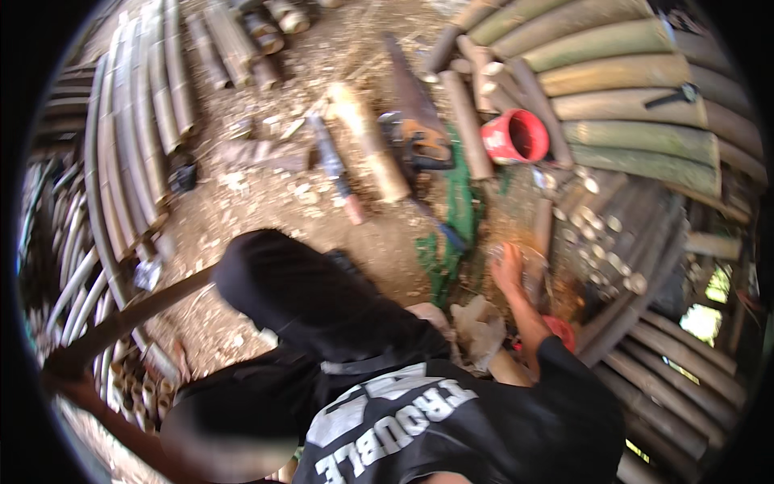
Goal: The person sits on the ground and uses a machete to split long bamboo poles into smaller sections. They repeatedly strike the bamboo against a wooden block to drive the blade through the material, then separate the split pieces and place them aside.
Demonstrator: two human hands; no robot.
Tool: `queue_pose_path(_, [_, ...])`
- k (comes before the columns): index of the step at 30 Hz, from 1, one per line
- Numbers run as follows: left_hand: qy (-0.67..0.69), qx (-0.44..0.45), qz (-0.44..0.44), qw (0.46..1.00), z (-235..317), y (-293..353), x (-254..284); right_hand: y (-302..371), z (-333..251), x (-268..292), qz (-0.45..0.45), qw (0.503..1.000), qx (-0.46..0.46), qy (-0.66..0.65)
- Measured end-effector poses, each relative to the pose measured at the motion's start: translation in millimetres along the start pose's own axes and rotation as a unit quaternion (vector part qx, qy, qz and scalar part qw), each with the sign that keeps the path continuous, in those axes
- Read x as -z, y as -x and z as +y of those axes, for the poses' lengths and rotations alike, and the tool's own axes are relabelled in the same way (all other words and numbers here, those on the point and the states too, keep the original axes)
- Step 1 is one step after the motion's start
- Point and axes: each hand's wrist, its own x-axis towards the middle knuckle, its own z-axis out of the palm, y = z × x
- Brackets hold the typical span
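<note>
At the lower left edge, my left hand [72, 387] is closed round the dark end of a long, flat, brown blade-like piece [149, 306]. Its other end reaches my bent knee. My right hand [508, 266] is stretched out to the right, beside a roundish see-through thing [534, 262]. Motion smears its fingers, and I cannot tell whether they grip anything. A crumpled pale sack [481, 327] lies by my right forearm. In front of me on the ground are a handsaw [419, 105], a thick bamboo piece [367, 145] and a long dark tool with a reddish handle [332, 161].
A red bucket [516, 137] lies tipped beside short bamboo pieces. Green netting [459, 194] stretches over the ground. Long bamboo poles [129, 129] lie at left. A bamboo platform [621, 73] stands at far right, with cut bamboo pieces [597, 242] nearer. Wood chips cover the dirt.
</note>
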Motion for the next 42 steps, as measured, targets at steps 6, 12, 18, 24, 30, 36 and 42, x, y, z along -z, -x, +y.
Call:
queue_pose_path(6, [0.443, 0.372, 0.190, 0.793, 79.8, -56.8, -16.0, 18.9, -108.2, 6.9, -0.051, 0.994, -0.048, -0.082])
queue_pose_path(12, [0.545, 0.421, 0.167, 0.705, 100.8, -81.9, -16.4, -49.3, -358.0, 127.0, 0.085, 0.872, 0.302, -0.376])
queue_pose_path(18, [0.531, 0.462, 0.164, 0.691, 28.7, -95.8, -61.3, -82.1, -495.3, 135.6, -0.127, 0.745, 0.636, -0.154])
queue_pose_path(24, [0.456, 0.388, 0.123, 0.791, 77.8, -118.4, -83.2, -114.7, -572.4, 115.1, -0.308, 0.768, 0.547, -0.129])
queue_pose_path(30, [0.484, 0.505, -0.053, 0.713, 149.6, -151.0, -19.4, -76.6, -581.8, 162.9, -0.329, 0.828, 0.454, -0.002])
queue_pose_path(36, [0.344, 0.654, -0.144, 0.658, 158.6, -150.2, 31.3, -29.2, -556.9, 305.7, -0.458, 0.849, 0.256, 0.062])
queue_pose_path(42, [0.150, 0.755, 0.039, 0.637, 107.2, -119.7, 54.7, -116.7, -556.8, 403.1, -0.476, 0.876, 0.042, -0.068])
